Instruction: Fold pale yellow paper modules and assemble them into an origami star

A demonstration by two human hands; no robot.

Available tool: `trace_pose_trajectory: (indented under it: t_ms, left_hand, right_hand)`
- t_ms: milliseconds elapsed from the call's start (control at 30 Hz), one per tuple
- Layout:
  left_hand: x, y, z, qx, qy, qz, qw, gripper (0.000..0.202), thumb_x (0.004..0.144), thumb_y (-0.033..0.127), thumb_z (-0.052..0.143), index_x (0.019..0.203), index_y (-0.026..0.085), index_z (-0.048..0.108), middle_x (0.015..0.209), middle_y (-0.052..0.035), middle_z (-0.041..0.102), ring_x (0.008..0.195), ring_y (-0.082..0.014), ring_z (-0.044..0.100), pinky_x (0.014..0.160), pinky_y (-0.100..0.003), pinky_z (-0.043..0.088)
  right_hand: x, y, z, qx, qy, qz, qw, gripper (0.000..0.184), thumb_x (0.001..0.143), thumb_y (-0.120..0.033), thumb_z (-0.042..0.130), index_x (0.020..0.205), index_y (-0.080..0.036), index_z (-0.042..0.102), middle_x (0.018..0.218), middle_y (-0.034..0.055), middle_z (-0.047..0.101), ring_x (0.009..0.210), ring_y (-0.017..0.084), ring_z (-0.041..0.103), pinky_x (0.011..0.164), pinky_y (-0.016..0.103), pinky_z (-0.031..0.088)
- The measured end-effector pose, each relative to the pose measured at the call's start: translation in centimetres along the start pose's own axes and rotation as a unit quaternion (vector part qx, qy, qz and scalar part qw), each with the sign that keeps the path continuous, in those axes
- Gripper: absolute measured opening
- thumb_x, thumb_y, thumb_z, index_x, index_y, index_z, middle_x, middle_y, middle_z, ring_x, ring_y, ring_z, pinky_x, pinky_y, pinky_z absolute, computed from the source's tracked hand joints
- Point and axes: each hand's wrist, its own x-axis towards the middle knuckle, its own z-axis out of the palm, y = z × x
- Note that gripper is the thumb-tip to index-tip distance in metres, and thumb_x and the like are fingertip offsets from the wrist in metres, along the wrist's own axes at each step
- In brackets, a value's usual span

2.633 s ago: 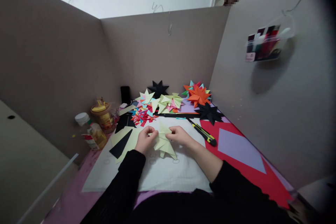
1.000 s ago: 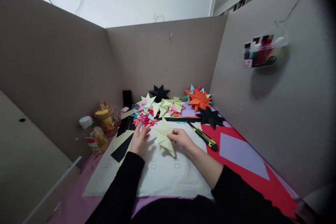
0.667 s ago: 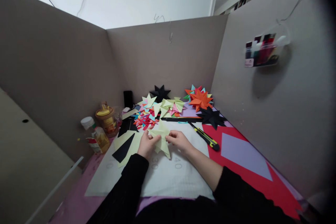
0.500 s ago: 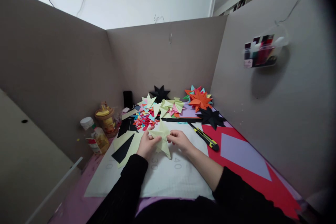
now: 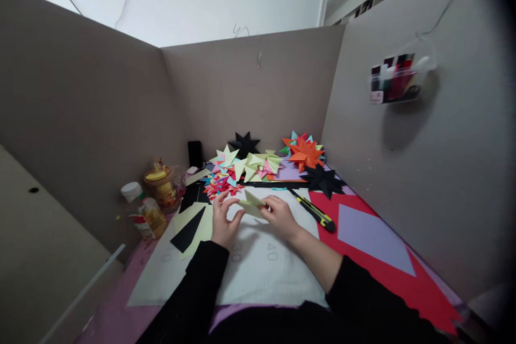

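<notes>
While the right fingers [image 5: 270, 203] pinch pale-green paper [image 5: 252, 208] — creased, pointed — the left fingers [image 5: 228, 203] curve apart.

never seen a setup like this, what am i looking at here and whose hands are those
There is no machine here: these are a person's own bare hands, seen from a camera worn on the head, looking forward and down. The right hand pinches a pale green folded paper. The left hand is at its other end; whether it touches is hard to tell.

Below them lies a white sheet with printed numbers. To the right are a yellow-and-black cutter knife, red paper and a lilac sheet. Folded stars, including an orange star, sit at the back; a bottle stands at the left.
</notes>
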Motion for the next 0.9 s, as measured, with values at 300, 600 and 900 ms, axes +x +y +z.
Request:
trace_pose_trajectory:
  t_ms: [300, 600, 900]
  left_hand:
    - [-0.2, -0.1, 0.0, 0.066, -0.028, 0.02, 0.997, 0.009, 0.081, 0.025, 0.06, 0.087, 0.021, 0.066, 0.117, -0.0093, 0.047, 0.113, -0.0256, 0.046, 0.094, -0.042, 0.039]
    - [0.0, -0.2, -0.2, 0.089, -0.004, 0.014, 0.996, 0.008, 0.081, 0.026, 0.06, 0.079, 0.021, 0.067, 0.109, -0.0082, 0.051, 0.107, -0.0249, 0.049, 0.091, -0.042, 0.04]
    - [0.4, -1.2, -0.7, 0.114, -0.034, 0.05, 0.992, 0.017, 0.079, 0.023, 0.062, 0.097, 0.023, 0.063, 0.122, -0.0092, 0.046, 0.119, -0.0278, 0.043, 0.099, -0.048, 0.035]
  right_hand:
    - [-0.1, 0.1, -0.2, -0.031, 0.0, -0.042, 0.999, 0.013, 0.081, -0.016, 0.05, 0.077, -0.019, 0.062, 0.072, 0.005, 0.059, 0.075, 0.02, 0.052, 0.072, 0.03, 0.039]
    - [0.1, -0.2, 0.0, 0.087, -0.02, 0.101, 0.991, 0.013, 0.077, -0.023, 0.052, 0.072, -0.018, 0.062, 0.069, 0.0016, 0.057, 0.065, 0.015, 0.052, 0.06, 0.024, 0.039]
    - [0.6, 0.3, -0.5, 0.167, -0.098, 0.162, 0.968, 0.018, 0.072, -0.032, 0.057, 0.063, -0.016, 0.056, 0.057, -0.0033, 0.047, 0.055, 0.011, 0.042, 0.052, 0.022, 0.032]
